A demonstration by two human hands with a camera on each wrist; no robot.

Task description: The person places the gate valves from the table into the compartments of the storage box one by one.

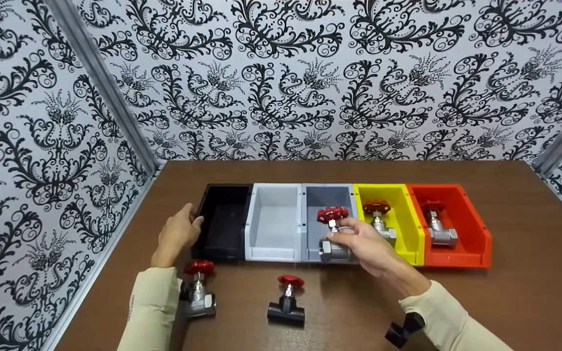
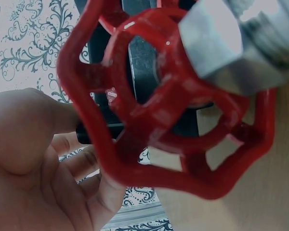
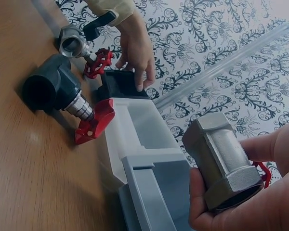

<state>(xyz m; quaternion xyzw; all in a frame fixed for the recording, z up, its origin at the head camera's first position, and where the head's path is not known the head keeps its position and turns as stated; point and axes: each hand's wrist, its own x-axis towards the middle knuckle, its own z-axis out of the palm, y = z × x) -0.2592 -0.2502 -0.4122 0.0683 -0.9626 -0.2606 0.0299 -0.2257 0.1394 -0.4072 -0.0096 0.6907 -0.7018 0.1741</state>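
Observation:
My right hand [image 1: 371, 246] grips a metal gate valve [image 1: 333, 251] with a red handwheel, held over the front of the grey bin [image 1: 327, 195]. Its silver body [image 3: 224, 161] lies between thumb and fingers in the right wrist view. At the left side of the black bin [image 1: 225, 222], my left hand [image 1: 178, 231] has its thumb and fingers about the rim. A second metal valve [image 1: 202, 302] with a red wheel stands by the left forearm; its wheel [image 2: 135, 115] fills much of the left wrist view and partly covers the bin.
A white bin [image 1: 276, 219] sits between the black and grey ones. The yellow bin [image 1: 398, 195] and red bin [image 1: 456, 200] each contain a metal valve. On the brown table lie a black valve [image 1: 287, 309] with a red wheel and, by the right sleeve, a black fitting [image 1: 403, 331].

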